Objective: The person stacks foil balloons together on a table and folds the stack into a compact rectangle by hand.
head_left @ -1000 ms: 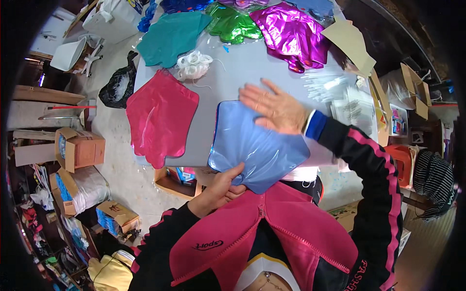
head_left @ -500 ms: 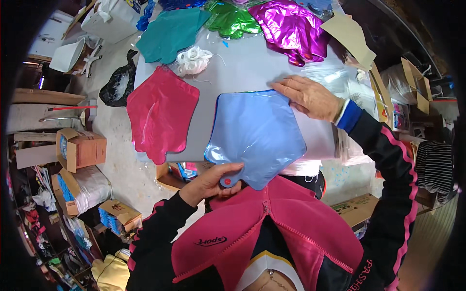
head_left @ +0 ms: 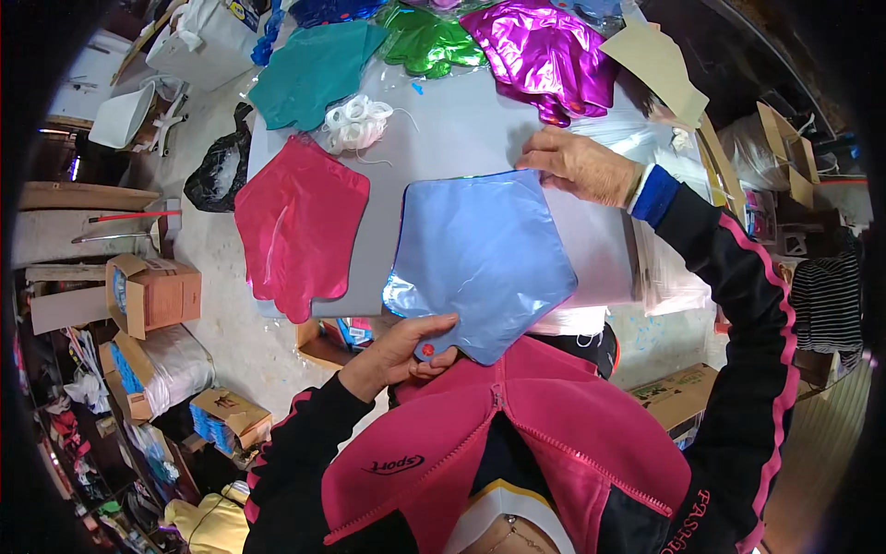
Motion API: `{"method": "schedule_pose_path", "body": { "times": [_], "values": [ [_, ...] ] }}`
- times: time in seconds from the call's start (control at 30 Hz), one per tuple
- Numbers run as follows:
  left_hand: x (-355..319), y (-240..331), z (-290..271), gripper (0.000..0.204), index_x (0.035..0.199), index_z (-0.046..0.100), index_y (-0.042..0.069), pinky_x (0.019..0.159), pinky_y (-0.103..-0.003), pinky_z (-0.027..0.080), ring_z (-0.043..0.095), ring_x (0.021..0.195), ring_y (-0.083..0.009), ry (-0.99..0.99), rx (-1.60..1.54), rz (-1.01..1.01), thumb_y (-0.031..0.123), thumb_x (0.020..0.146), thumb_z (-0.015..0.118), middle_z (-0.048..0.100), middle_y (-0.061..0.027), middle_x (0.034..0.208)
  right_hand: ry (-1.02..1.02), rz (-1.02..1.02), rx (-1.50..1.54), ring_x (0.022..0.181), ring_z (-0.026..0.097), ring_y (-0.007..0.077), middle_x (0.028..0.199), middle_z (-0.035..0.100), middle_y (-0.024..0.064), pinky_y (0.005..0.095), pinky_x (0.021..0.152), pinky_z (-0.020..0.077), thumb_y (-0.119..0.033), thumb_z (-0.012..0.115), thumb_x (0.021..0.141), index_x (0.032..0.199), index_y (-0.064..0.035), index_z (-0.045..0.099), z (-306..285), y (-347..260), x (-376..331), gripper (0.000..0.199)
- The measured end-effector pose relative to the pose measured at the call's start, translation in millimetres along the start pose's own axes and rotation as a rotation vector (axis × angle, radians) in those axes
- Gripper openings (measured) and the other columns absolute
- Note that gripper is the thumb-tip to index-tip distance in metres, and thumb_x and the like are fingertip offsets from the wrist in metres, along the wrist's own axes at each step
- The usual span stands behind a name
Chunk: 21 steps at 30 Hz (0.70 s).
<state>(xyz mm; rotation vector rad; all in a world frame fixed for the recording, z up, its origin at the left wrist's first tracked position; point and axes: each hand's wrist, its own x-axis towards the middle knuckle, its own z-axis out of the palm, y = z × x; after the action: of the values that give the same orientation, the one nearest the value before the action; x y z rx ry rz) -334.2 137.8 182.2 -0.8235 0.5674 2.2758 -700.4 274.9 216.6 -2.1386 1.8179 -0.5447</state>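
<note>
A flat light-blue foil balloon [head_left: 484,254] lies spread on the grey table [head_left: 461,129] in front of me. My left hand [head_left: 406,351] pinches its near edge at the table's front, thumb on top. My right hand [head_left: 581,166] rests on the balloon's far right corner, fingers flat against the table. A flat pink foil balloon [head_left: 300,222] lies to the left, hanging partly over the table edge.
Teal [head_left: 314,69], green [head_left: 429,42] and magenta [head_left: 549,55] foil balloons lie at the table's far end, with a bundle of white ribbon [head_left: 355,120]. A stack of clear bags [head_left: 664,268] is at right. Cardboard boxes [head_left: 152,291] and a black bag [head_left: 217,175] stand on the floor at left.
The blue balloon has been spread out flat. My right hand slid from its middle to its far right corner. My left hand stays on the near edge.
</note>
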Motion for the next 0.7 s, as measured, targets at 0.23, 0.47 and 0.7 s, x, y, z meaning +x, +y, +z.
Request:
{"method": "schedule_pose_path", "body": {
  "times": [0.23,0.47,0.7],
  "values": [
    [2,-7,0,0.031,0.101,0.055,0.006,0.035,-0.023,0.03,0.045,0.042,-0.0123,0.022,-0.038,0.086,0.037,0.107,0.054,0.058,-0.0124,0.065,0.083,-0.033,-0.048,0.105,0.063,0.0342,0.111,0.063,0.0113,0.0427,0.089,0.0536,0.002,0.074,0.082,0.113,-0.0031,0.066,8,4,3,0.032],
    [2,-2,2,0.031,0.1,0.057,0.007,0.035,-0.023,0.032,0.047,0.042,-0.013,0.025,0.048,0.06,0.037,0.107,0.054,0.06,-0.0122,0.065,0.058,-0.021,-0.003,0.104,0.063,0.0343,0.11,0.062,0.0112,0.043,0.09,0.0532,0.004,0.074,0.081,0.115,-0.0036,0.066,3,3,3,0.036],
    [2,0,8,0.04,0.108,0.058,0.006,0.035,-0.023,0.032,0.044,0.04,-0.0134,0.012,-0.038,0.054,0.043,0.111,0.042,0.056,-0.0113,0.06,0.025,-0.007,-0.024,0.104,0.063,0.0336,0.108,0.061,0.0106,0.0435,0.09,0.0525,0.004,0.073,0.081,0.116,-0.0044,0.066,2,4,3,0.036]
  ]
}}
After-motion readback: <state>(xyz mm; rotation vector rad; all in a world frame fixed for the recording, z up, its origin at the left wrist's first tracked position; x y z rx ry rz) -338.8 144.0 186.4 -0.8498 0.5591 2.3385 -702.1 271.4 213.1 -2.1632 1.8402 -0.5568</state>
